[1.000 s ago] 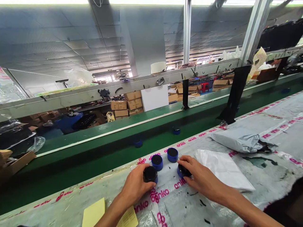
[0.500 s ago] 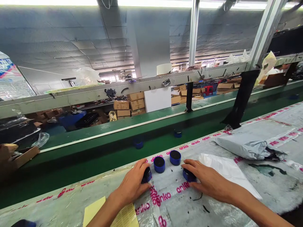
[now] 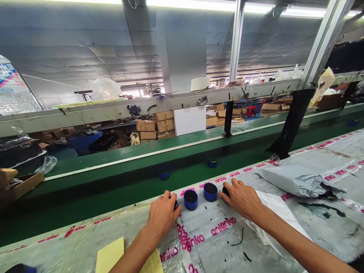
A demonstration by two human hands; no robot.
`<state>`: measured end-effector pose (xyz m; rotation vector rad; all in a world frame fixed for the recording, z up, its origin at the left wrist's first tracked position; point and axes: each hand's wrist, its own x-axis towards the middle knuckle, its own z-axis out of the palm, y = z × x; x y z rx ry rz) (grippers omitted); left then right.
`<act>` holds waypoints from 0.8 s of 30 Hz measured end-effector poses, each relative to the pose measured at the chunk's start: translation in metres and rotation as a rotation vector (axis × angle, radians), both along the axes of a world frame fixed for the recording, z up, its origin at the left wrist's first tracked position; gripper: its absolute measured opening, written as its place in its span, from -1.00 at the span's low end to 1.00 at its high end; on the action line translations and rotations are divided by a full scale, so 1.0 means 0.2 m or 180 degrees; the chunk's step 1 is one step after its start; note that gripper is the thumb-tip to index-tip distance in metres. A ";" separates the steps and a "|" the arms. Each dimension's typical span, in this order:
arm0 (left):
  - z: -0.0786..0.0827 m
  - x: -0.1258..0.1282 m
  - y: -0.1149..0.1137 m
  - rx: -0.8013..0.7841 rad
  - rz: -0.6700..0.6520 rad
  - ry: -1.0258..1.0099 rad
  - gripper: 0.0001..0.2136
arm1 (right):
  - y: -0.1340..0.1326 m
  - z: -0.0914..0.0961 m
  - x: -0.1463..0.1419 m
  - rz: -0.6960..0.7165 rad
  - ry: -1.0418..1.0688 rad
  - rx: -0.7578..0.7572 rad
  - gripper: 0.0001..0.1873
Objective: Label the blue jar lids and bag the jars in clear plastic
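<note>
My left hand [image 3: 163,212] is curled around a short round cylinder [image 3: 175,205], mostly hidden by the fingers, with only a dark part showing. My right hand [image 3: 243,198] grips another such cylinder [image 3: 225,191] by its sides, largely covered too. Between my hands stand two short blue cylinders with black tops: one [image 3: 190,200] beside my left fingers, the other [image 3: 210,192] nearer my right fingers. All four rest along the table's far edge, by the green conveyor belt [image 3: 113,193].
Two more blue cylinders sit on the belt, one [image 3: 164,174] left, one [image 3: 212,163] right. A yellow sheet [image 3: 110,254] lies under my left forearm. White plastic [image 3: 280,212] and a grey plastic bag [image 3: 295,178] lie at right. A black-wrapped post [image 3: 292,121] rises beyond.
My right hand has pushed its cylinder forward to the table's far edge. My left hand has shifted slightly forward with its own. The two middle cylinders stay put on the table.
</note>
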<state>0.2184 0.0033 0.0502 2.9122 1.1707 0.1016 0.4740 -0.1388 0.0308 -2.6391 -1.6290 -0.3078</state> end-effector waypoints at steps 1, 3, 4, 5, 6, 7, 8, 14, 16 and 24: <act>0.00 0.01 0.00 -0.0018 -0.0014 0.0065 -0.75 | 0.01 0.00 0.02 0.0027 0.0031 -0.0003 -0.59; 0.02 0.01 0.01 -0.0075 -0.0046 0.0142 -0.70 | 0.01 0.01 0.06 0.0165 0.0145 -0.0019 -0.57; 0.02 0.01 0.01 -0.0104 -0.0072 0.0158 -0.63 | 0.01 0.02 0.07 0.0278 0.0220 -0.0018 -0.56; 0.03 0.01 0.01 -0.0123 -0.0137 0.0148 -0.53 | 0.01 0.03 0.09 0.0420 0.0298 -0.0008 -0.52; 0.04 0.02 0.01 -0.0132 -0.0257 0.0107 -0.40 | 0.01 0.04 0.10 0.0578 0.0375 0.0009 -0.44; 0.04 0.04 0.01 -0.0159 -0.0445 0.0052 -0.27 | 0.02 0.05 0.10 0.0741 0.0446 0.0025 -0.34; 0.04 0.06 0.01 -0.0208 -0.0676 -0.0001 -0.16 | 0.04 0.06 0.09 0.0898 0.0511 0.0029 -0.24; 0.03 0.27 0.00 -0.0631 -0.1299 -0.0021 -0.40 | 0.14 0.12 -0.03 0.1340 0.0758 -0.0130 -0.46; 0.04 0.29 0.02 -0.0807 -0.1269 -0.0056 -0.45 | 0.13 0.17 -0.03 0.1471 0.0824 -0.0204 -0.49; 0.09 0.26 0.19 -0.1798 -0.1500 -0.0079 -0.52 | 0.18 0.18 0.02 0.1807 0.1075 -0.0736 -0.63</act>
